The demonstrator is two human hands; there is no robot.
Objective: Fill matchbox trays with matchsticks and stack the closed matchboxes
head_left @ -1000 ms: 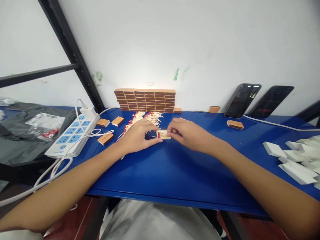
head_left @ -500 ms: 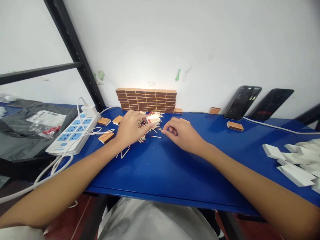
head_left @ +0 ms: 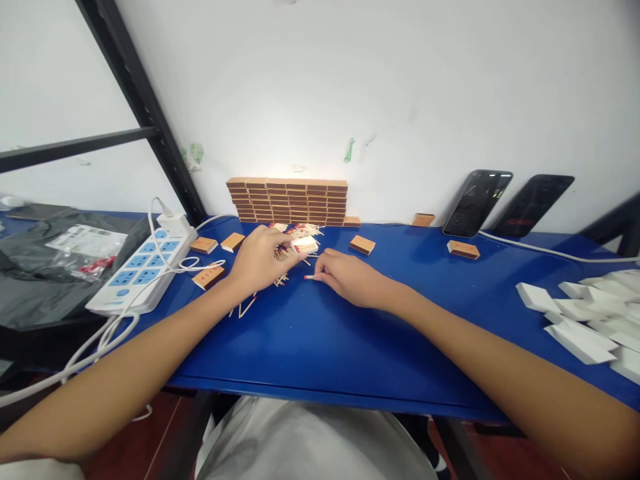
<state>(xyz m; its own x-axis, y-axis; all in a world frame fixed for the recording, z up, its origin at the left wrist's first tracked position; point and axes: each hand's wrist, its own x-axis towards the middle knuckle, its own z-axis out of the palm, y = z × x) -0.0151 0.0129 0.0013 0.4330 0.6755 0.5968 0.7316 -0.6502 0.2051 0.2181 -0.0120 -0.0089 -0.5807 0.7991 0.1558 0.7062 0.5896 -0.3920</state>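
My left hand (head_left: 261, 261) is closed on a small white matchbox tray (head_left: 305, 245) filled with matches, held over a loose pile of red-tipped matches (head_left: 290, 241) on the blue table (head_left: 350, 333). My right hand (head_left: 345, 277) rests on the table just right of it, fingertips pinching a single match (head_left: 310, 277) that lies on the surface. A brown matchbox (head_left: 363, 245) lies just beyond my right hand.
A stacked wall of brown matchboxes (head_left: 287, 201) stands against the back wall. A white power strip (head_left: 143, 270) with cables sits at left beside loose matchboxes (head_left: 209, 276). Two dark phones (head_left: 477, 202) lean at back right. White box trays (head_left: 590, 313) are heaped at the right edge.
My left hand carried the filled tray from the table's middle back over the match pile. My right hand let go of the tray and dropped to a stray match on the table.
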